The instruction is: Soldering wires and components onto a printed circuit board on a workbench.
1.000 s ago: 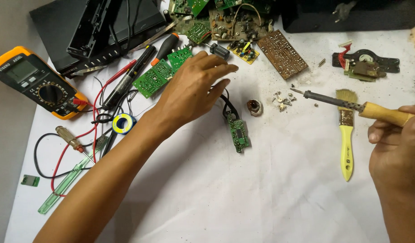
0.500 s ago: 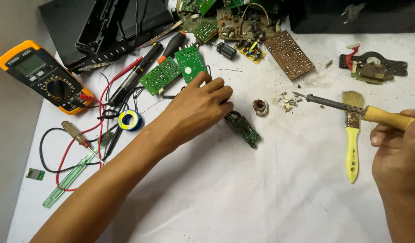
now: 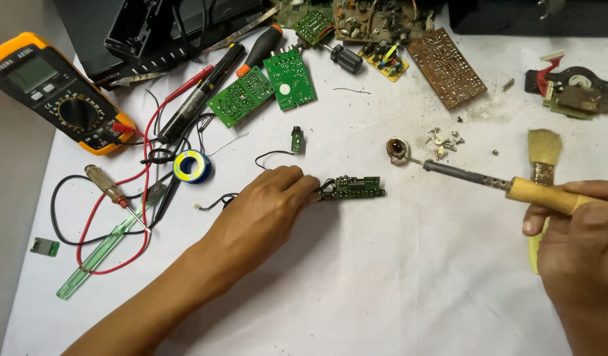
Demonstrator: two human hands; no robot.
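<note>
Left hand (image 3: 268, 207) palm-down on the white table cover (image 3: 357, 290), fingers curled, fingertips (image 3: 310, 188) touching the left end of a small green circuit board (image 3: 358, 187); pinching or just pressing it down: cannot tell. Board flat, long side left to right, near the middle of the cover, black wires at the end by the fingers.

Right hand (image 3: 581, 240) clenched around the wooden handle of a soldering iron (image 3: 479, 179). Iron nearly level, tip pointing left, touching or just over a small round tin (image 3: 397, 150); which of the two, cannot tell. Tin up and to the right of the small board, apart from it.

Yellow-handled brush (image 3: 543, 158) behind the iron, bristles upward, handle partly hidden by the right hand. Loose screws (image 3: 442, 140) scattered just right of the tin.

Far left: orange multimeter (image 3: 60, 92), red and black leads looped over the cover. Blue-and-yellow solder reel (image 3: 191, 166) near the leads. Clear green screwdriver (image 3: 103, 254) at lower left. Two larger green boards (image 3: 264, 86) side by side at upper centre, brown board (image 3: 447, 66) to their right, copper side up. Small dark jack with a black wire (image 3: 295, 140) between the larger boards and the left hand
</note>
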